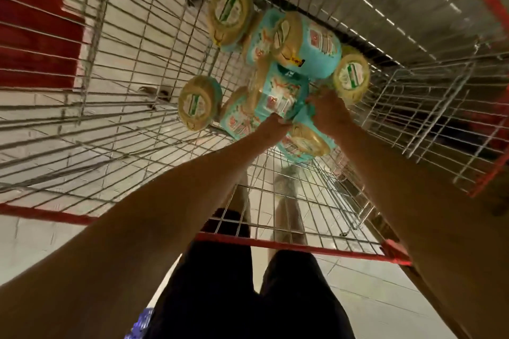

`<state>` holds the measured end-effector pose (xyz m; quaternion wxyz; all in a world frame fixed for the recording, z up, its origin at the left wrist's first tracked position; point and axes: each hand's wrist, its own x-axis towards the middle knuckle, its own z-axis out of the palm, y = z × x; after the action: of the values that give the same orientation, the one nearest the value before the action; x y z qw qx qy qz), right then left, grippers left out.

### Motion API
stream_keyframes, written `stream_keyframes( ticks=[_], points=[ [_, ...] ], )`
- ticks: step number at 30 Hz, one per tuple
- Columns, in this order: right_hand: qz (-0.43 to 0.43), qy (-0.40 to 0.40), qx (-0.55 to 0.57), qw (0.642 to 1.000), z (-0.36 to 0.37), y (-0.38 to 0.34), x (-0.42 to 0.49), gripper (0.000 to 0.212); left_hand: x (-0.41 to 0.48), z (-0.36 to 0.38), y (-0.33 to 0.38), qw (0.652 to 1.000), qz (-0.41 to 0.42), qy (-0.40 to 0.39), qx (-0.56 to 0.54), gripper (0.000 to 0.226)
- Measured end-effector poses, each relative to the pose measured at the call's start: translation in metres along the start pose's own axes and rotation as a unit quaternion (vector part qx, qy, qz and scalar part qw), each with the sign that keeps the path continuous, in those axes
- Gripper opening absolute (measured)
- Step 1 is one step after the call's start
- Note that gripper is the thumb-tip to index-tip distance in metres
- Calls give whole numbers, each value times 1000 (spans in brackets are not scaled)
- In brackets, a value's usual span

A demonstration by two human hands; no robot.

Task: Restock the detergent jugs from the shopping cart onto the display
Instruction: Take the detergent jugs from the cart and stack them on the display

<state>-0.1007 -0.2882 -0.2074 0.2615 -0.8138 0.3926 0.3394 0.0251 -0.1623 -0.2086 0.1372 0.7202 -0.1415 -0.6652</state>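
Detergent jugs [311, 47], teal with tan caps, sit heaped at the far end of a wire shopping cart [275, 243], some upright, others tipped over. Reaching in from the handle end, the left hand [275, 125] and right hand [327, 110] clasp one tipped jug [281, 93] from either side, fingers largely hidden, apparently sharing its weight for the lift. No display is in view.

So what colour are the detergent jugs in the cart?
The jugs are light turquoise with pale yellow lids; head view shows it.
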Motion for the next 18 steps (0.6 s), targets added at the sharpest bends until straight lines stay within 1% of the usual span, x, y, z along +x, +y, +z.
stream_keyframes(
  ticks=[2,5,8,9,10,11,12,14,15,17,18],
  points=[
    [-31,-9,-70,997,8,3,12,41,8,9,-3,999,0,-13,-33,43],
    [-73,-21,-177,981,13,5,23,53,16,25,-6,995,-5,-53,-82,37],
    [-100,-54,-271,956,8,-1,27,61,11,35,-4,995,-8,-65,-79,43],
    [-104,-72,-291,948,4,-4,26,61,7,36,-2,993,4,-71,-94,46],
    [-104,-84,-300,944,-2,-8,24,54,4,36,-1,990,19,-87,-110,49],
    [-97,-91,-303,944,-7,-11,22,45,2,36,-3,987,12,-104,-121,50],
    [-82,-100,-303,944,-13,-12,18,38,0,35,-4,988,-2,-102,-117,50],
    [-55,-115,-296,946,-22,-10,9,38,-4,28,-7,996,39,-68,-51,47],
    [-48,-110,-281,952,-27,-7,2,38,-10,22,-4,995,43,-77,-55,46],
    [-29,-92,-216,972,-35,3,-14,31,-28,12,5,991,42,-90,-93,43],
    [-13,-95,-163,982,-40,9,-23,27,-33,9,10,989,47,-82,-116,41]
  ],
)
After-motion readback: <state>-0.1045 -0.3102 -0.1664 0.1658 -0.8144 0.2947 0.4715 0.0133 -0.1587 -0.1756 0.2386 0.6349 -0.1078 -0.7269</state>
